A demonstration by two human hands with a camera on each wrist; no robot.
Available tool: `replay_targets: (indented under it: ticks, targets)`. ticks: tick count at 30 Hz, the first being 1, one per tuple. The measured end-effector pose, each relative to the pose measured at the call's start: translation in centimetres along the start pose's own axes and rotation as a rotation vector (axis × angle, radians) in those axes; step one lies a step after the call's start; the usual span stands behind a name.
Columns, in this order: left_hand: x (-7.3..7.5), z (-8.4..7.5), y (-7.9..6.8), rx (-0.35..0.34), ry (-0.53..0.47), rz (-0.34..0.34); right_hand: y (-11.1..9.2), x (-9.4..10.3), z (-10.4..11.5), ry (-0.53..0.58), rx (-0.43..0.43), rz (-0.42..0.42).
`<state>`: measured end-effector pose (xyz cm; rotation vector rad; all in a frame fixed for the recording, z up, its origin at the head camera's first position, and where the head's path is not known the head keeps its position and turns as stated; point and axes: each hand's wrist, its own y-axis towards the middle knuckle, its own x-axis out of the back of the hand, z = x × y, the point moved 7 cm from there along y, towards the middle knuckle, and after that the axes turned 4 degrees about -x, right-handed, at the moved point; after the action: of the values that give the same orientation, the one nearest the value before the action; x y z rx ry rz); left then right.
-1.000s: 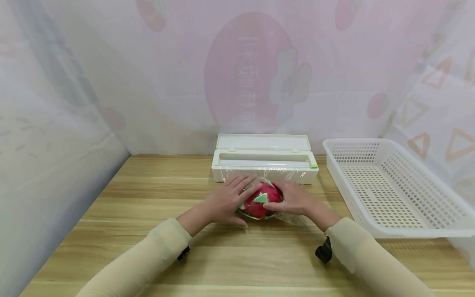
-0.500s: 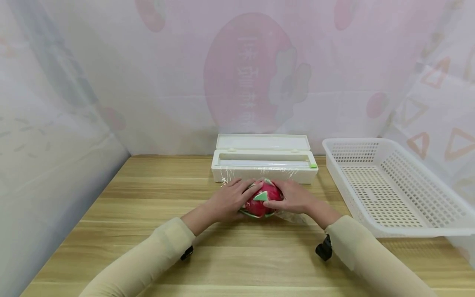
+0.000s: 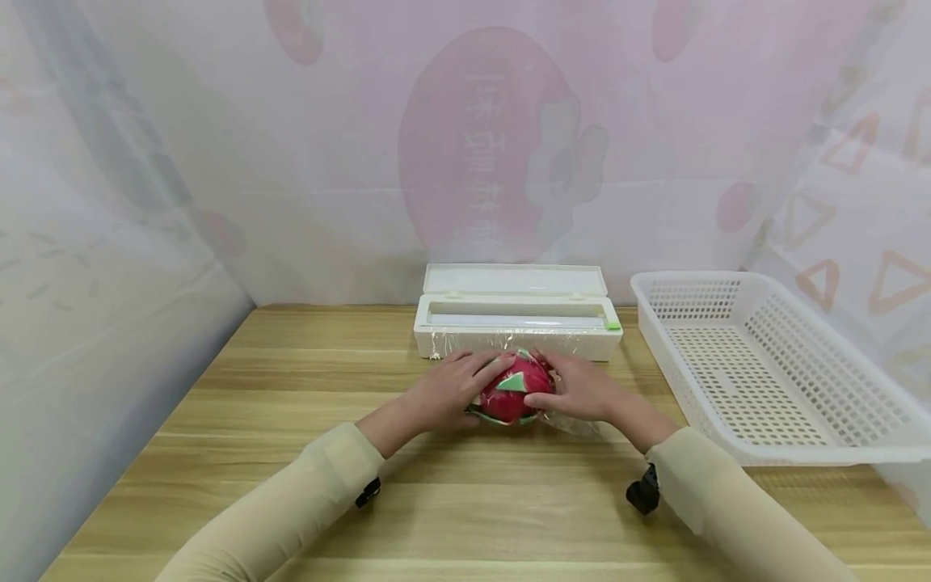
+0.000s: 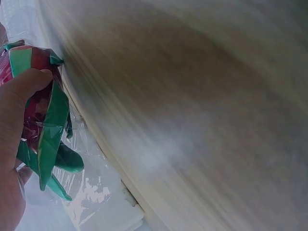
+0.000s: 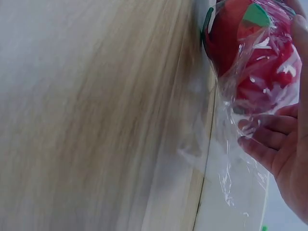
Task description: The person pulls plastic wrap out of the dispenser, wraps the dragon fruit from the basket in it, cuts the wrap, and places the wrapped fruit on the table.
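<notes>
A red dragon fruit (image 3: 509, 398) with green leaf-like scales sits on the table in front of a white cling film box, with clear cling film (image 5: 226, 139) over it. My left hand (image 3: 449, 394) holds the fruit's left side; in the left wrist view its thumb lies across the film and scales. My right hand (image 3: 585, 392) is at the right side, thumb close to the front of the fruit. Its other fingers (image 5: 262, 139) are loosely bent beside the film in the right wrist view. Loose film trails from the fruit's right side.
The cling film box (image 3: 518, 343) stands at the back with its lid raised, a roll inside and a green slider at its right end. To the right is a white perforated plastic basket (image 3: 672, 380). The wooden table (image 3: 291, 388) meets printed cloth walls (image 3: 327, 202).
My left thumb has come in from the table against the fruit, and the left hand has closed around its side. My right hand has shifted slightly right, loosening at the fruit.
</notes>
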<state>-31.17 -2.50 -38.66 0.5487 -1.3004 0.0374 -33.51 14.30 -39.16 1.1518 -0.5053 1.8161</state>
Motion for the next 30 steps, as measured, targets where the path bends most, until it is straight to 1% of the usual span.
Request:
replay_targets:
  ticks: [2, 4, 6, 8, 10, 12, 14, 17, 20, 25, 30]
  targets:
    - [0.0, 0.1, -0.1, 0.002, -0.014, -0.007, -0.4, 0.4, 0.0, -0.018, 0.02, -0.041]
    - [-0.1, 0.2, -0.1, 0.005, -0.03, -0.015, -0.7, 0.9, 0.2, -0.05, 0.065, -0.092]
    - [-0.1, 0.3, -0.2, 0.011, -0.044, -0.02, -1.1, 1.1, 0.7, -0.071, 0.136, -0.144]
    - [-0.1, 0.4, -0.3, 0.021, -0.058, -0.025, -1.4, 1.0, 1.3, -0.094, 0.225, -0.173]
    - [-0.1, 0.6, -0.4, 0.03, -0.073, -0.033, -1.7, 0.7, 1.9, -0.116, 0.304, -0.183]
    - [-0.1, 0.7, -0.5, 0.038, -0.087, -0.041, -1.8, 0.2, 2.4, -0.127, 0.354, -0.184]
    - [-0.2, 0.8, -0.6, 0.041, -0.103, -0.054, -1.7, -0.1, 2.7, -0.136, 0.369, -0.19]
    - [-0.2, 0.9, -0.6, 0.04, -0.127, -0.072, -1.5, -0.4, 2.8, -0.139, 0.364, -0.207]
    - [-0.2, 0.9, -0.6, 0.037, -0.148, -0.084, -1.3, -0.6, 2.9, -0.165, 0.366, -0.226]
    - [-0.3, 1.0, -0.7, 0.053, -0.174, -0.066, -1.1, -0.4, 3.1, -0.192, 0.389, -0.255]
    - [-0.2, 1.1, -0.7, 0.098, -0.223, -0.031, -1.0, 0.1, 3.2, -0.177, 0.4, -0.277]
